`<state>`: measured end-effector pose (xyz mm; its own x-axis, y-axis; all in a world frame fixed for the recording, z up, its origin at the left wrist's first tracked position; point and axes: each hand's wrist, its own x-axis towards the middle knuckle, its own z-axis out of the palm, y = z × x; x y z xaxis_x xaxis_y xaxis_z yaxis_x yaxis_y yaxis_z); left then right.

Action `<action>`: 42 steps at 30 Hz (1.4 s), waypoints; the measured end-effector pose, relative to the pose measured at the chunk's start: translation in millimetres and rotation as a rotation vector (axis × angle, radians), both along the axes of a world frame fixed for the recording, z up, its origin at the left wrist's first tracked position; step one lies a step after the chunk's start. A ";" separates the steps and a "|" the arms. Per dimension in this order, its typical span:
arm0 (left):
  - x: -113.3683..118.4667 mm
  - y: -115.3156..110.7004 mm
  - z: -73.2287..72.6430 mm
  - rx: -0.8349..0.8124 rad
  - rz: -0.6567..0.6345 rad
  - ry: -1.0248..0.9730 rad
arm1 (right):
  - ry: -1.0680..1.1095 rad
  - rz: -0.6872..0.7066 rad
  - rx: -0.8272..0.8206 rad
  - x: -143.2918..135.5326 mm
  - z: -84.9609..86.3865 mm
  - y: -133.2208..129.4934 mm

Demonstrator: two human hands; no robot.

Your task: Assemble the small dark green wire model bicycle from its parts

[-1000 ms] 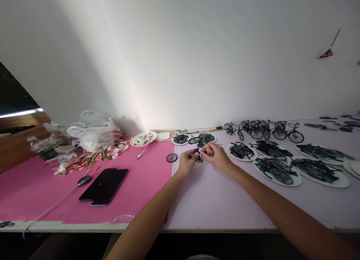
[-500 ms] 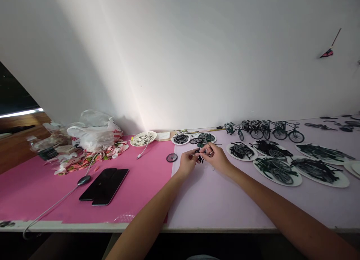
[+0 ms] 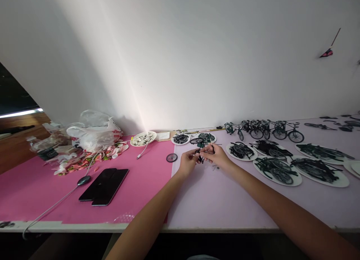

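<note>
Near the middle of the table, my left hand [image 3: 188,162] has its fingers closed on a small dark bicycle part [image 3: 200,158]. Close against it, my right hand [image 3: 216,157] is closed too, with a thin stick-like tool [image 3: 212,145] rising from its fingers. The fingers cover much of the part. To the left, a loose black wheel [image 3: 171,157] lies flat on the pink surface. Tiny bits [image 3: 216,167] lie beneath my right hand. Behind the hands are two small plates of dark parts, one on the left [image 3: 180,139] and one on the right [image 3: 210,139].
Assembled miniature bicycles [image 3: 288,132] stand along the wall at right, behind several plates of parts [image 3: 298,180]. At left are two dark phones [image 3: 111,187], a cable with a dark puck [image 3: 83,180], plastic bags [image 3: 92,134] and a plate of white pieces [image 3: 153,137].
My right hand has shifted slightly, and the thin tool now stands up out of its fingers. More tiny bits show on the table below it. My left hand has barely moved.
</note>
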<state>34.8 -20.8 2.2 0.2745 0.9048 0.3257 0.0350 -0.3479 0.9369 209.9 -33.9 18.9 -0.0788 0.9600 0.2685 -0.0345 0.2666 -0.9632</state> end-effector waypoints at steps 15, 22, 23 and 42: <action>-1.4 -3.1 2.4 0.005 -0.048 -0.025 | 0.046 0.022 -0.081 1.7 2.1 0.1; -1.2 -2.1 2.7 0.020 -0.017 -0.002 | 0.007 0.017 -0.062 0.4 1.7 -1.9; -1.3 -1.8 2.6 0.018 -0.015 -0.002 | 0.003 0.015 -0.058 -0.1 0.8 -1.8; -2.1 6.9 -4.9 -0.006 0.142 -0.021 | -0.576 -0.233 0.499 7.6 9.4 -8.2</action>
